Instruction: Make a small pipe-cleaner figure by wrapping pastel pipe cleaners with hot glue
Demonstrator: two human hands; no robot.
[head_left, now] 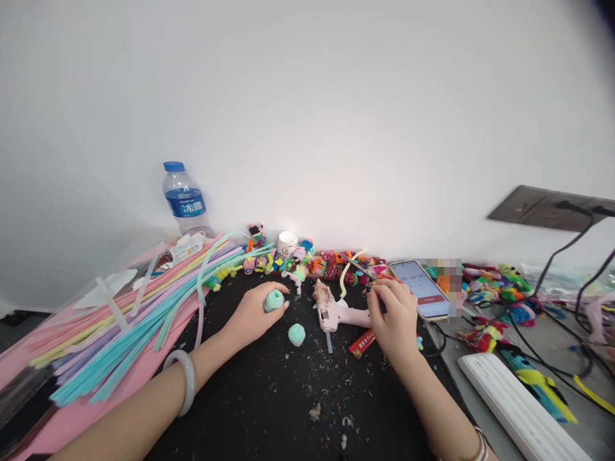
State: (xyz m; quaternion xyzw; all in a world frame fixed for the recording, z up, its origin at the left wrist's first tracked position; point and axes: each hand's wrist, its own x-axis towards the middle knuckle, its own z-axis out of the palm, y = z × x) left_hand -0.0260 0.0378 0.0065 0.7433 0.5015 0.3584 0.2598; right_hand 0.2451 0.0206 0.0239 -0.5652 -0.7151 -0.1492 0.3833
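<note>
My left hand point(254, 314) rests on the black mat point(269, 397), fingers closed round a small mint-green fuzzy ball point(273, 299). A second mint-green ball point(296, 334) lies loose just to its right. My right hand point(394, 317) is curled over the handle of small scissors point(360, 267), whose blades point up and left. A pale yellow pipe cleaner point(344, 275) curves beside the blades. A pink glue gun point(339, 312) lies between my hands, touching my right hand.
A heap of pastel pipe cleaners point(120, 320) covers the left side. A water bottle point(185, 200), a white jar point(287, 242) and a row of colourful craft pieces point(312, 261) line the wall. A phone point(423, 288), cables point(542, 307), a red lighter point(361, 344) and a white keyboard point(519, 410) sit right.
</note>
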